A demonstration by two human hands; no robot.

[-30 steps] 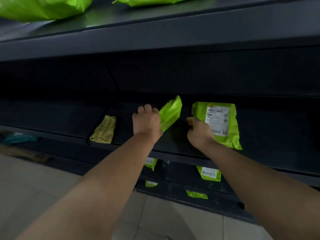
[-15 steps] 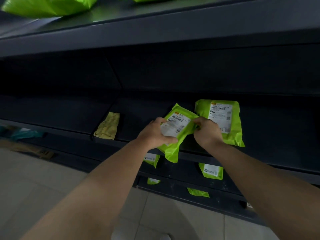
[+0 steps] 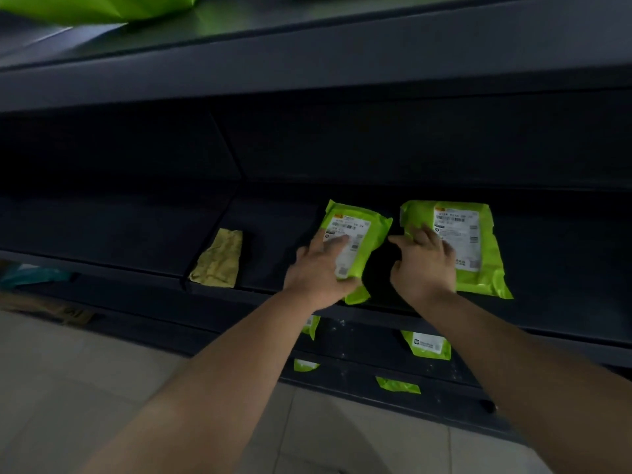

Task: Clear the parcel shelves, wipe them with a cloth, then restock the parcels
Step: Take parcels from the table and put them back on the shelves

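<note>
Two green parcels with white labels lie flat on the dark middle shelf (image 3: 547,323). My left hand (image 3: 318,268) rests with straight fingers on the smaller parcel (image 3: 362,227), label up, its near end overhanging the shelf's front lip. My right hand (image 3: 422,265) lies with spread fingers on the left part of the larger parcel (image 3: 478,261). A crumpled yellow cloth (image 3: 219,258) sits on the same shelf to the left, beside a divider.
More green parcels lie on the top shelf (image 3: 99,8) and on the lower shelves (image 3: 425,345) beneath my arms. A teal bag (image 3: 30,273) and brown cardboard (image 3: 44,307) lie on the tiled floor at the left.
The smaller parcel, held up in both hands half a second ago, now lies flat on the shelf. My right hand has shifted onto the larger parcel.
</note>
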